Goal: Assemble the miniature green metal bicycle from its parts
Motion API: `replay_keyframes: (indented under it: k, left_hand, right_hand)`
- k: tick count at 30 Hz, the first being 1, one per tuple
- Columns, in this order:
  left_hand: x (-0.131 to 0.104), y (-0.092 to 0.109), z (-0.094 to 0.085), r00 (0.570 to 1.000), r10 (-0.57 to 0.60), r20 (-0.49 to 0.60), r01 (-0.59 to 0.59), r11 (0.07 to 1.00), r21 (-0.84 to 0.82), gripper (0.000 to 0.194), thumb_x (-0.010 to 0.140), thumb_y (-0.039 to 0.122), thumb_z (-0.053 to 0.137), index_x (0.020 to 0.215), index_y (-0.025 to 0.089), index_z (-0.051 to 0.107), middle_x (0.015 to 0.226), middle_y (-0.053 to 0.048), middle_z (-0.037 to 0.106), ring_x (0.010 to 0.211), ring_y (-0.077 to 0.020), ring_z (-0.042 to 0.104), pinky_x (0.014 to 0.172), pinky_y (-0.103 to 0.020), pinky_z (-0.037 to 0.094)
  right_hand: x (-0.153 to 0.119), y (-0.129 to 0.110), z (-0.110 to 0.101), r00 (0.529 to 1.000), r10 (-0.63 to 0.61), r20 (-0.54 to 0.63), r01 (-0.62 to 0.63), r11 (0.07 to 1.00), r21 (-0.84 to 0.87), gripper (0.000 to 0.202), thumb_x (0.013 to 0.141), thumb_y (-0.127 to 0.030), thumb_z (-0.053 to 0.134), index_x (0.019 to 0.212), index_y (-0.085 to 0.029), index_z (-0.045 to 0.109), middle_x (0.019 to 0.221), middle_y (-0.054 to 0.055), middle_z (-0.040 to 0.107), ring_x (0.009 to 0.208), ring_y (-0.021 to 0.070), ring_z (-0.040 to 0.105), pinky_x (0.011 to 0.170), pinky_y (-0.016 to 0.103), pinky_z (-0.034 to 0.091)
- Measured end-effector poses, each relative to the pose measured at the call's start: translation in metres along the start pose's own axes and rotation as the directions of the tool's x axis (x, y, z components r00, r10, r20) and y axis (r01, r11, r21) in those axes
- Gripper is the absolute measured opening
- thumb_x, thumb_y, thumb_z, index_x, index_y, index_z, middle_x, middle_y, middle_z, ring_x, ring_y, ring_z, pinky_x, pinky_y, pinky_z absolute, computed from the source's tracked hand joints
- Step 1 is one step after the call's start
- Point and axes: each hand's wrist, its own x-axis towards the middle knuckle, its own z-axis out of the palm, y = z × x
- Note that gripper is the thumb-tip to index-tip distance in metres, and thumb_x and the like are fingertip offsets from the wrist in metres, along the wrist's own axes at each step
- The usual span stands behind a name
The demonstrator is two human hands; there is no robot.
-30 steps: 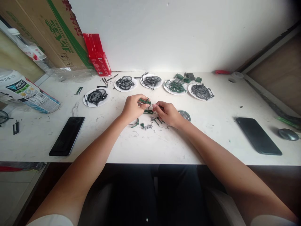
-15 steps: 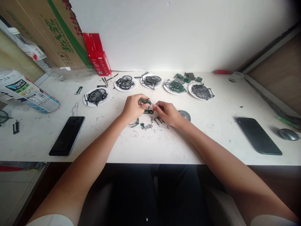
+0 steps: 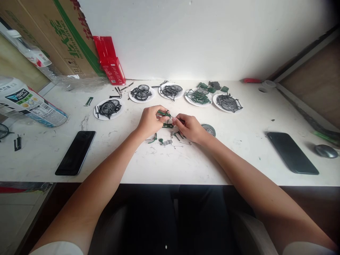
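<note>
My left hand (image 3: 150, 121) is closed around a small green model bicycle part (image 3: 163, 113), held just above the table. From the right, my right hand (image 3: 193, 128) pinches a small screwdriver (image 3: 182, 121), its thin tip pointing at the green part. Whether the tip touches it is too small to tell. Beneath the hands lies another dark green piece (image 3: 168, 125), partly covered by fingers. A curved green mudguard-like piece (image 3: 153, 139), a tiny wire rack (image 3: 167, 142) and several thin wire bits lie nearer me. A spoked wheel (image 3: 209, 129) shows beside my right wrist.
White plates with bicycle parts (image 3: 108, 109) line the back of the table (image 3: 170, 166). Phones lie at left (image 3: 75, 153) and right (image 3: 292, 153), with a mouse (image 3: 326, 151) at far right. A large bottle (image 3: 32, 102), red box (image 3: 113, 67) and carton (image 3: 61, 39) stand left.
</note>
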Motion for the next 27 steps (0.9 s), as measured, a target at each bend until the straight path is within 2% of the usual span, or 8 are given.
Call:
replay_keyframes:
  k: [13,27]
  left_hand:
    - [-0.0002,0.0013,-0.0006,1.0,0.013,0.003,-0.013,1.0,-0.004,0.017,0.083,0.015,0.078,0.099,0.019,0.08,0.105,-0.007,0.083,0.095,-0.0228,0.078,0.086,-0.036,0.064]
    - [0.0001,-0.0067,0.0008,0.999,0.053,-0.003,-0.053,0.998,0.029,0.018,0.084,0.018,0.08,0.102,0.02,0.08,0.107,-0.007,0.083,0.097,-0.0231,0.078,0.085,-0.036,0.065]
  right_hand:
    - [0.0001,0.0009,0.0008,1.0,-0.005,0.001,0.005,1.0,0.006,0.048,0.105,-0.065,0.051,0.091,-0.021,0.066,0.066,0.003,0.061,0.062,0.0185,0.052,0.06,0.032,0.04]
    - [-0.0002,-0.0007,0.0013,0.999,-0.039,-0.002,0.039,0.999,-0.018,0.043,0.108,-0.055,0.05,0.09,-0.02,0.066,0.065,0.001,0.06,0.062,0.0169,0.052,0.063,0.032,0.04]
